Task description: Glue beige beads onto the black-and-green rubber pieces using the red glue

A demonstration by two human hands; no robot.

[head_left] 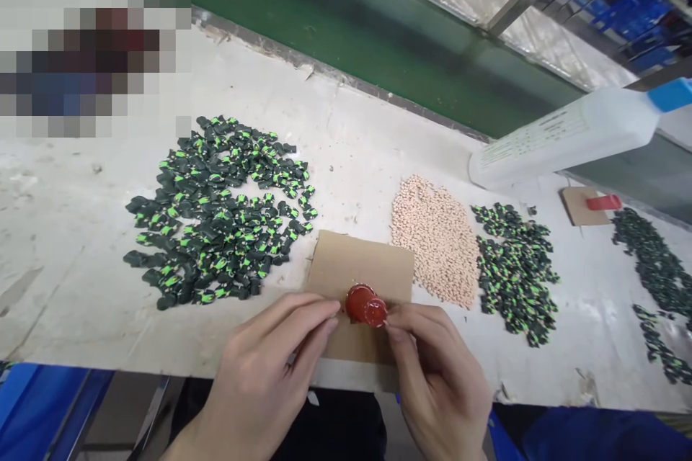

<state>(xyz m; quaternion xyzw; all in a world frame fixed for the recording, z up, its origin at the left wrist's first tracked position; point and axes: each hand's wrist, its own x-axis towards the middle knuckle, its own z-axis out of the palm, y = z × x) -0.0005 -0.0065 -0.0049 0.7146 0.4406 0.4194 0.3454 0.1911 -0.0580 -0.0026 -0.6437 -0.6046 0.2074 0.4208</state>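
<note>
1. The left hand [264, 356] has its thumb and index fingers drawn nearly together beside a red cup [367, 305]; whether they pinch anything is unclear.
2. The right hand [440, 367] bunches its fingers at the cup's right edge, its grip impossible to confirm.
3. The cup sits on cardboard [362, 259] atop a white desk [346, 180], pale beads [435, 241] nearby.

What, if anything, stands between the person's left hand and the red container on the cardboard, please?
Nothing visible does: the left hand is right beside the red container, with at most a sliver of cardboard showing between them. The right hand is on the opposite side.
</note>
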